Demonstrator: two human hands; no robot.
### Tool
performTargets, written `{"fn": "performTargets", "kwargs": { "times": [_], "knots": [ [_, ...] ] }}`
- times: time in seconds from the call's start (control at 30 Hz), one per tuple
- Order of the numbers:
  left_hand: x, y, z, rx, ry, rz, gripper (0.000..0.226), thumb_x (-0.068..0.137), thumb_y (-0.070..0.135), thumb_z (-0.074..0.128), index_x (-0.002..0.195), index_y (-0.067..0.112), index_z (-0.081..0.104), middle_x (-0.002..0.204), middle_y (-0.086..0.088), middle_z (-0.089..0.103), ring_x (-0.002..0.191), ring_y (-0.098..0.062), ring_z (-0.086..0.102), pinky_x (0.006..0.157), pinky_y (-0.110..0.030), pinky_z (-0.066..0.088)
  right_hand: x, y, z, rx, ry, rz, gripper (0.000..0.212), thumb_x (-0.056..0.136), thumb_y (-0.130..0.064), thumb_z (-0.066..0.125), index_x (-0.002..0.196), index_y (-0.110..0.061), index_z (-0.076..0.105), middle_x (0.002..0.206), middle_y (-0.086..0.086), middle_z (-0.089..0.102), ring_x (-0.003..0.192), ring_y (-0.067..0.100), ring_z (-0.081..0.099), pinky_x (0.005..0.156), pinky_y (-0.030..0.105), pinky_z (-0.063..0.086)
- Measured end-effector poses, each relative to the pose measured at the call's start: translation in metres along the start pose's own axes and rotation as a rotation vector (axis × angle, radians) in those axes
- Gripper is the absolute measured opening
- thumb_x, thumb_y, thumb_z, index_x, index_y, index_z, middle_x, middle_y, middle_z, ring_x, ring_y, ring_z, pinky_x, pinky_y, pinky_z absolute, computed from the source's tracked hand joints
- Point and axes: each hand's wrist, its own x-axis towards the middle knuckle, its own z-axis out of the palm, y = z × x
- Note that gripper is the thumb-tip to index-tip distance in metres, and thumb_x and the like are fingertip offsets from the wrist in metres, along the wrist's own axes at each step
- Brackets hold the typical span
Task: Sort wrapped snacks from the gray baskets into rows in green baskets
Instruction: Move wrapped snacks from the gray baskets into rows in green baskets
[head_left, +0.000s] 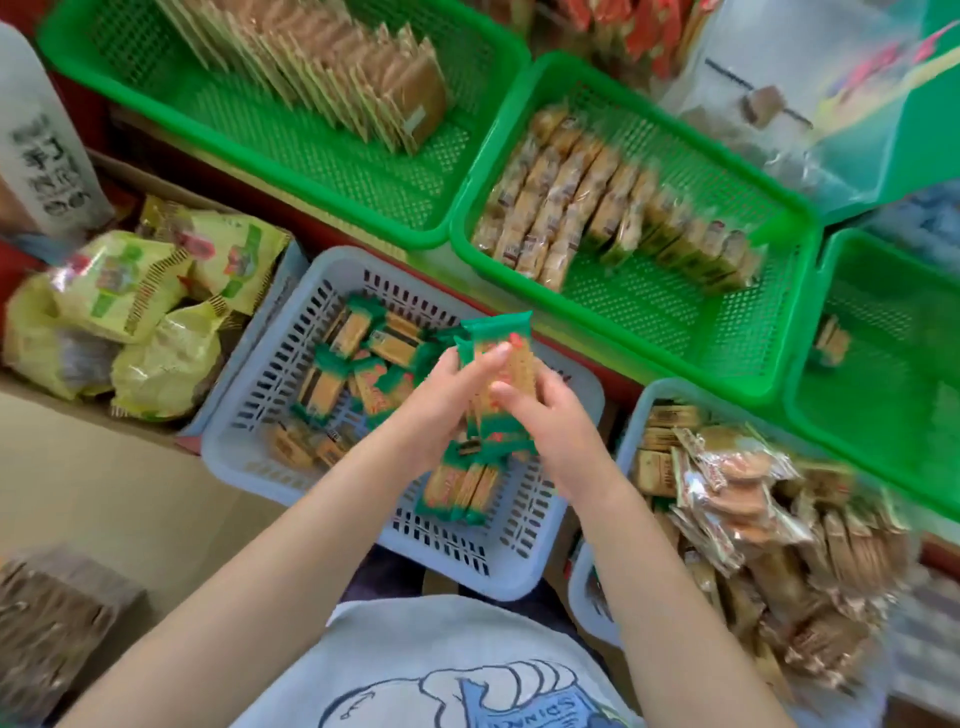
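progress: mid-task by my read. Two green baskets already carry rows, one is nearly bare, and both gray baskets hold loose stock.
green baskets: 3 in view.
top-left green basket (130, 98): one long slanted row of tan flat packets (332, 62), too blurred to count; near half of the floor is bare mesh.
middle green basket (717, 332): two rows, clear-wrapped biscuit packs (561, 192) on the left and a green-edged row (696, 244) on the right. Packs too blurred to count; front half is open.
right green basket (883, 415): 1 small pack (831, 340) seen, otherwise bare; cut off by the frame edge.
gray baskets: 2.
centre gray basket (270, 415): loose green-wrapped cracker packs (353, 332), roughly a dozen scattered, plus a small squared stack (460, 491) by the near wall.
right gray basket (631, 426): heaped with mixed brown and clear wrapped biscuits (753, 519); the biggest backlog left.
left hand (441, 395): fingers curled round a held bundle of green cracker packs (496, 364), supporting it from the left.
right hand (550, 415): clasps the same bundle from the right, thumb on its face.
bundle count: at least 2, exact number hidden by the fingers.
bundle position: above the centre gray basket, not yet in any green basket.
other: yellow-green snack bags (130, 291) in a carton on the left.
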Motion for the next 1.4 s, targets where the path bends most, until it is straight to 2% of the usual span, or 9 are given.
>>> {"fn": "performTargets", "kwargs": {
  "times": [0.1,0.23,0.37,0.53,0.63,0.77,0.93,1.17,1.4],
  "knots": [
    [-0.006,0.028,0.043,-0.093,0.006,0.086,0.055,0.083,0.042,0.077,0.126,0.014,0.059,0.118,-0.014,0.07,0.098,-0.027,0.072,0.068,-0.033,0.057,-0.016,-0.022,-0.009,-0.147,0.031,-0.071,0.064,0.091,-0.063,0.056,0.148,-0.059,0.027,0.153,-0.018,0.034,0.143,0.009,0.036,0.116,0.044,0.036],
    [-0.005,0.059,0.106,-0.23,-0.01,0.195,0.029,0.091,0.033,0.069,0.113,0.018,0.057,0.088,-0.006,0.065,0.079,-0.022,0.068,0.068,-0.036,0.057,-0.05,-0.034,-0.05,0.537,0.222,-0.092,0.076,0.083,-0.063,0.056,0.151,-0.042,0.03,0.136,-0.002,0.062,0.121,0.021,0.063,0.103,0.045,0.049],
    [0.001,0.048,0.195,-0.098,-0.085,0.254,0.044,0.074,0.032,0.084,0.106,0.019,0.057,0.088,-0.001,0.068,0.092,-0.022,0.066,0.087,-0.042,0.054,-0.074,-0.048,-0.102,0.999,0.33,-0.166,0.076,0.085,-0.058,0.05,0.145,-0.012,0.044,0.137,0.018,0.06,0.121,0.029,0.06,0.106,0.041,0.043],
    [0.027,0.03,0.296,0.135,-0.162,0.217,0.052,0.074,0.047,0.076,0.11,0.013,0.061,0.093,-0.006,0.068,0.087,-0.022,0.066,0.079,-0.036,0.053,-0.091,-0.043,-0.198,0.607,0.503,-0.181,0.04,0.091,-0.043,0.065,0.121,-0.017,0.062,0.116,0.009,0.071,0.101,0.02,0.067,0.08,0.032,0.052],
    [0.063,0.017,0.34,0.297,-0.267,0.183,0.034,0.091,0.051,0.063,0.098,0.018,0.065,0.103,-0.006,0.069,0.098,-0.022,0.063,0.097,-0.038,0.047,-0.109,-0.022,-0.266,0.349,0.565,-0.162,0.02,0.092,-0.031,0.069,0.108,-0.021,0.064,0.108,0.0,0.072,0.093,0.009,0.067,0.084,0.027,0.052],
    [0.107,-0.008,0.386,0.643,-0.206,0.244,0.071,0.085,0.077,0.044,0.116,0.017,0.065,0.126,-0.008,0.064,0.119,-0.022,0.058,0.111,-0.043,0.039,-0.114,-0.001,-0.346,0.183,0.714,-0.112,0.042,0.072,-0.049,0.081,0.096,-0.018,0.067,0.096,-0.001,0.072,0.085,0.012,0.065,0.079,0.027,0.05],
    [0.15,-0.035,0.386,1.359,0.122,0.568,0.085,0.094,0.058,0.055,0.156,0.01,0.024,0.167,-0.01,0.011,0.154,-0.023,0.007,0.124,-0.04,0.011,-0.085,0.03,-0.441,0.08,0.998,0.029,0.037,0.085,-0.037,0.077,0.106,-0.014,0.056,0.097,-0.001,0.062,0.082,0.017,0.058,0.066,0.03,0.039],
    [0.179,-0.064,0.376,1.842,0.212,0.623,0.094,0.095,0.069,0.029,0.16,0.01,-0.005,0.167,-0.009,-0.015,0.152,-0.026,-0.021,0.126,-0.044,0.01,0.004,0.047,-0.514,0.097,0.981,0.19,0.052,0.082,-0.041,0.074,0.116,-0.011,0.047,0.111,0.006,0.061,0.084,0.02,0.066,0.058,0.033,0.056],
    [0.182,-0.068,0.375,1.877,0.238,0.597,0.092,0.095,0.069,0.022,0.159,0.01,-0.008,0.166,-0.008,-0.017,0.151,-0.026,-0.024,0.124,-0.043,0.011,0.067,0.062,-0.507,0.275,0.791,0.203,0.054,0.081,-0.047,0.073,0.118,-0.016,0.048,0.119,0.006,0.059,0.101,0.022,0.06,0.096,0.046,0.053]
  ]
}}
